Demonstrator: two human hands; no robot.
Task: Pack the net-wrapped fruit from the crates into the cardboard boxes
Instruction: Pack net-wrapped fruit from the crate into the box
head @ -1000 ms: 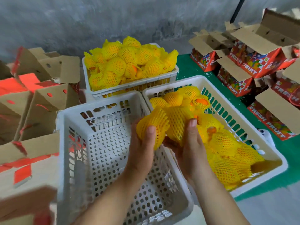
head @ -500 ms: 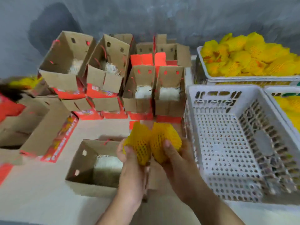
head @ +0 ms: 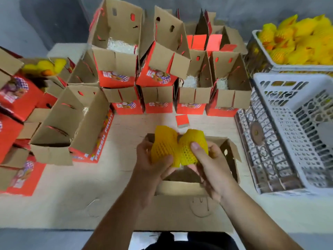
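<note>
Boxes crowd the left of the table (head: 54, 179): at the far left we see a red box (head: 16, 94) with yellow netted fruit (head: 45, 66) showing in its open top, and beside it a big box (head: 72, 123) tipped over, its opening toward us and "FRESH FRUIT" printed along its red side. Behind these, toward the middle, stand rows of open boxes (head: 117, 56), flaps up, several with pale shredded padding (head: 120, 46) inside. A small red card (head: 182, 120) lies on the table just in front of them.

In the middle, we hold two netted fruits side by side, touching, above the near open box (head: 182, 186). Our left hand (head: 149, 170) grips the left fruit (head: 164, 145), fingers curled round its underside and thumb on the net. Our right hand (head: 210, 170) grips the right fruit (head: 191, 147), thumb pressed on its front and fingers wrapped behind. Both fruits are over the box's opening, not yet inside it. The box's right flap stands up next to our right wrist.

To the right sits a white crate (head: 292, 138), near the box, with nothing visible inside it. Behind it, at the far right, a second crate (head: 261, 56) is heaped with yellow netted fruit (head: 302, 44).
</note>
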